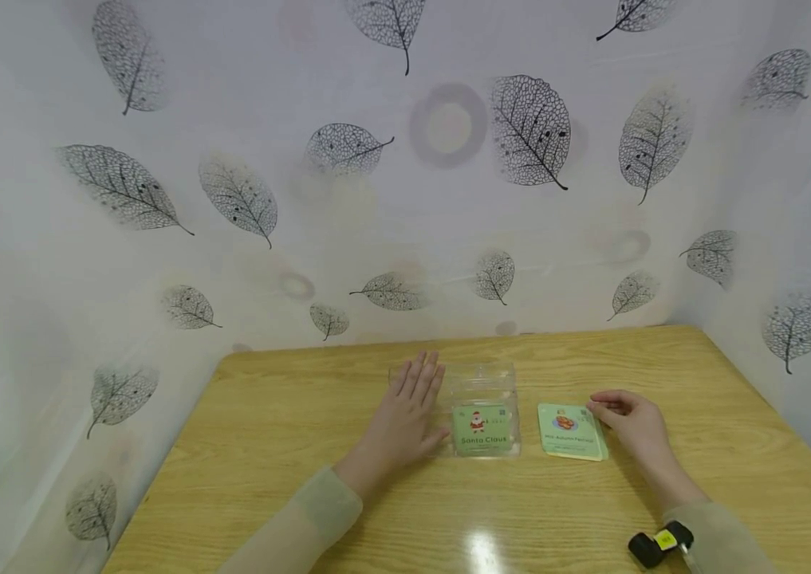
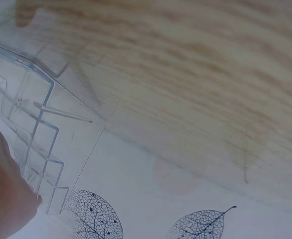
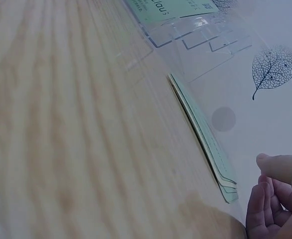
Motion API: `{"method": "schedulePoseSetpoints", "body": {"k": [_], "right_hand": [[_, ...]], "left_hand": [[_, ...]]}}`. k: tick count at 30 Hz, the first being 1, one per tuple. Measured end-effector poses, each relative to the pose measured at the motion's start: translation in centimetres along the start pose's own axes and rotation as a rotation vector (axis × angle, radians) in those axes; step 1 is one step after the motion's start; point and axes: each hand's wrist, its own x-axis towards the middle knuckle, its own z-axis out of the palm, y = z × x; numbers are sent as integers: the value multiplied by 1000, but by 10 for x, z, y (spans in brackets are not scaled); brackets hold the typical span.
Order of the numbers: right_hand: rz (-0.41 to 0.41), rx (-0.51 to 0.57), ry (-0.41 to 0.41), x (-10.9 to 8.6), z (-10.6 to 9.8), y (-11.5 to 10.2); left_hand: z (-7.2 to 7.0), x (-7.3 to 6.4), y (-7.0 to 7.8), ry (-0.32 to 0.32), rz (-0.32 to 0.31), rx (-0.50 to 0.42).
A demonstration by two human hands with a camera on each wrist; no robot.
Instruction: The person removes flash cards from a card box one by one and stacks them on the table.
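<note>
A clear plastic stepped card holder (image 1: 482, 392) stands mid-table, also visible in the left wrist view. A green card (image 1: 482, 430) printed "Santa Claus" leans in its front step. My left hand (image 1: 405, 418), fingers straight, lies along the holder's left side; in the left wrist view only part of that hand (image 2: 6, 179) shows beside the holder's steps. To the right lies a stack of green cards (image 1: 572, 432), its top card reading "Mid-Autumn Festival". My right hand (image 1: 631, 422) is at the stack's upper right corner, fingers loosely bent; in the right wrist view a gap separates them from the cards.
The wooden table (image 1: 269, 446) meets a white curtain (image 1: 405, 215) with leaf prints at the back and sides. A black strap device (image 1: 662, 544) with a yellow label sits at my right wrist.
</note>
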Motion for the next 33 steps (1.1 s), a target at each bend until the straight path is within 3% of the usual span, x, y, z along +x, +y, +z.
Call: {"method": "schedulePoseSetpoints", "body": {"k": [15, 33], "right_hand": [[26, 42, -15, 0, -1, -1], [2, 66, -7, -3, -4, -8]], "left_hand": [[-1, 0, -1, 1, -1, -4], [-1, 0, -1, -4, 2, 16]]}}
